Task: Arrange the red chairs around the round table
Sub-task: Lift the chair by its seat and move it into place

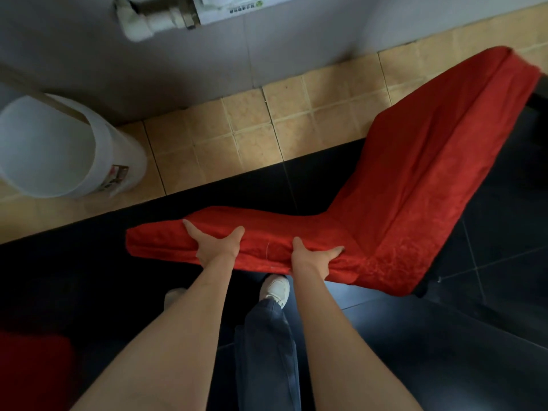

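A red upholstered chair fills the right and middle of the head view, seen from above, its backrest top nearest me and its seat stretching to the upper right. My left hand grips the top edge of the backrest, thumb on top. My right hand grips the same edge a little further right. A dark chair leg shows under the red fabric at lower right. The round table is not in view.
A white plastic bucket stands at the left on the beige tiles. A grey wall with a pipe runs along the top. Dark floor tiles lie below me. Another red cushion sits at the bottom left.
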Demonstrator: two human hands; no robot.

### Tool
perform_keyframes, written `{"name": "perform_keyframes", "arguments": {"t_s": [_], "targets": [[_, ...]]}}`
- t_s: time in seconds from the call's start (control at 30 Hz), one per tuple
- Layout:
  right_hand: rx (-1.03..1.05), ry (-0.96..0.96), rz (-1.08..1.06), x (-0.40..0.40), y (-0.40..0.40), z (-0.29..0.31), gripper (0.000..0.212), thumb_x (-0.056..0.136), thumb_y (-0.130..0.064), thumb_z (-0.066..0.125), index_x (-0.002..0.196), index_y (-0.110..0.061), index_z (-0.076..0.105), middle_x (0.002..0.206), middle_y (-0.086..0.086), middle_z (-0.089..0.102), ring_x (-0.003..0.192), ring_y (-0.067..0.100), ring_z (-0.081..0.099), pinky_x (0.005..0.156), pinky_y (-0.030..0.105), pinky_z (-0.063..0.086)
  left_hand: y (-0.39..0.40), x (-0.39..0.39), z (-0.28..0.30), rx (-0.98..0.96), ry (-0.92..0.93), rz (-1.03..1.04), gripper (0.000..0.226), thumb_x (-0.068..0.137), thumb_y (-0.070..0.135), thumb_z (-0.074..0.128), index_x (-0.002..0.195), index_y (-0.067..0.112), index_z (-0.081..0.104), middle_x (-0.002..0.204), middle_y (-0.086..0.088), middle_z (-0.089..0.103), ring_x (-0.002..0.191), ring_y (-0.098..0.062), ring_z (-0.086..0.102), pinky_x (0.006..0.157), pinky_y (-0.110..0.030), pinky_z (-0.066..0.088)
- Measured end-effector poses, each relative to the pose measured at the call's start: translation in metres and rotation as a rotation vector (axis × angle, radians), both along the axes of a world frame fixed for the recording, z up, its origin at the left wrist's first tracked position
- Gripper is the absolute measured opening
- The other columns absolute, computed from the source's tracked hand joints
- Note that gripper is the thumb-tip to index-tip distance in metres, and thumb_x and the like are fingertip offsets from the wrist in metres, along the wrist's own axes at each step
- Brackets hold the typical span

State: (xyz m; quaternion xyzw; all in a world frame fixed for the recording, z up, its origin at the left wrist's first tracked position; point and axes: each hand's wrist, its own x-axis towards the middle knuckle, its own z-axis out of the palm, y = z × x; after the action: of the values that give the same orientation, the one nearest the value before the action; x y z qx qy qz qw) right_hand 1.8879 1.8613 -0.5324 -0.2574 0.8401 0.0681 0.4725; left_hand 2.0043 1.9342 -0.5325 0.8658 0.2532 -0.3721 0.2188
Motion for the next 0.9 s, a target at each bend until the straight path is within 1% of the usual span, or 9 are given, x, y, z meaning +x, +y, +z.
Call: {"name": "perform_keyframes", "arguments": {"t_s": [0.17, 0.3, 0.43, 0.5, 0.57, 0.63, 0.73, 0.83, 0.9], "targets": [[0.006, -0.005, 0.027, -0.001, 0.0, 0.002, 0.109, 0.085, -0.039, 0.071, 0.153, -0.028, -0.015, 0.128, 0.024, 0.055, 0.105, 0.037, 0.062, 0.076, 0.035, 0.043, -0.001, 0.0, 0.002, 0.015, 0.012, -0.006, 0.119, 0.074, 0.04, 0.081, 0.151, 0.04, -0.01, 0.14, -0.023, 0.046, 0.12, -0.037, 0.054, 0.095, -0.044, 0.045], [-0.001, -0.004, 0.136, -0.004, 0.002, 0.002, 0.112, 0.084, -0.047, 0.068, 0.151, -0.026, -0.019, 0.126, 0.027, 0.054, 0.098, 0.038, 0.065, 0.082, 0.04, 0.055, 0.0, 0.004, 0.001, 0.018, 0.067, -0.029, 0.121, 0.074, 0.045, 0.079, 0.149, 0.041, -0.015, 0.144, -0.025, 0.04, 0.12, -0.038, 0.053, 0.096, -0.045, 0.044], [0.02, -0.005, 0.289, -0.009, 0.004, 0.004, 0.106, 0.087, -0.055, 0.06, 0.15, -0.026, -0.021, 0.124, 0.03, 0.054, 0.095, 0.042, 0.066, 0.082, 0.052, 0.056, 0.011, 0.013, -0.004, -0.069, 0.162, -0.092, 0.125, 0.075, 0.046, 0.078, 0.147, 0.039, -0.024, 0.15, -0.021, 0.033, 0.135, -0.037, 0.039, 0.111, -0.048, 0.034], [-0.006, 0.023, 0.382, -0.01, 0.006, 0.006, 0.1, 0.089, -0.056, 0.056, 0.153, -0.023, -0.014, 0.124, 0.03, 0.054, 0.099, 0.042, 0.065, 0.085, 0.051, 0.055, 0.021, 0.021, -0.001, -0.179, 0.226, -0.122, 0.123, 0.077, 0.042, 0.078, 0.147, 0.04, -0.024, 0.153, -0.017, 0.029, 0.13, -0.035, 0.045, 0.109, -0.049, 0.039], [-0.038, 0.083, 0.538, -0.008, 0.01, 0.01, 0.094, 0.091, -0.056, 0.053, 0.155, -0.018, -0.003, 0.125, 0.026, 0.057, 0.105, 0.041, 0.062, 0.087, 0.043, 0.052, 0.039, 0.029, 0.006, -0.267, 0.254, -0.17, 0.117, 0.079, 0.032, 0.078, 0.149, 0.041, -0.016, 0.154, -0.013, 0.027, 0.115, -0.028, 0.057, 0.099, -0.047, 0.049], [-0.089, 0.156, 0.7, 0.0, 0.017, 0.016, 0.088, 0.09, -0.056, 0.055, 0.154, -0.014, 0.01, 0.126, 0.022, 0.059, 0.112, 0.039, 0.058, 0.078, 0.038, 0.045, 0.061, 0.038, 0.015, -0.248, 0.115, -0.319, 0.103, 0.081, 0.026, 0.076, 0.153, 0.037, 0.003, 0.146, -0.013, 0.042, 0.098, -0.023, 0.062, 0.088, -0.039, 0.055], [-0.199, 0.221, 0.893, 0.017, 0.03, 0.022, 0.085, 0.087, -0.052, 0.063, 0.151, -0.015, 0.021, 0.122, 0.019, 0.06, 0.108, 0.037, 0.059, 0.069, 0.035, 0.037, 0.094, 0.059, 0.028, -0.063, -0.296, -0.775, 0.072, 0.083, 0.039, 0.07, 0.144, 0.032, 0.033, 0.11, -0.007, 0.067, 0.099, -0.027, 0.064, 0.072, -0.034, 0.048], [-0.25, 0.208, 1.168, 0.041, 0.042, 0.027, 0.092, 0.082, -0.05, 0.07, 0.152, -0.02, 0.019, 0.136, 0.015, 0.045, 0.122, 0.032, 0.046, 0.078, 0.037, 0.04, 0.118, 0.096, 0.031, 0.031, -0.472, -1.071, 0.072, 0.074, 0.045, 0.077, 0.136, 0.027, 0.047, 0.113, -0.007, 0.061, 0.104, -0.03, 0.057, 0.082, -0.041, 0.046], [-0.259, 0.15, 1.37, 0.061, 0.047, 0.028, 0.094, 0.08, -0.049, 0.073, 0.153, -0.023, 0.019, 0.142, 0.01, 0.041, 0.129, 0.029, 0.037, 0.097, 0.042, 0.037, 0.13, 0.122, 0.027, 0.032, -0.431, -1.133, 0.083, 0.067, 0.046, 0.082, 0.139, 0.027, 0.046, 0.125, -0.007, 0.053, 0.114, -0.031, 0.049, 0.093, -0.045, 0.04]]}}
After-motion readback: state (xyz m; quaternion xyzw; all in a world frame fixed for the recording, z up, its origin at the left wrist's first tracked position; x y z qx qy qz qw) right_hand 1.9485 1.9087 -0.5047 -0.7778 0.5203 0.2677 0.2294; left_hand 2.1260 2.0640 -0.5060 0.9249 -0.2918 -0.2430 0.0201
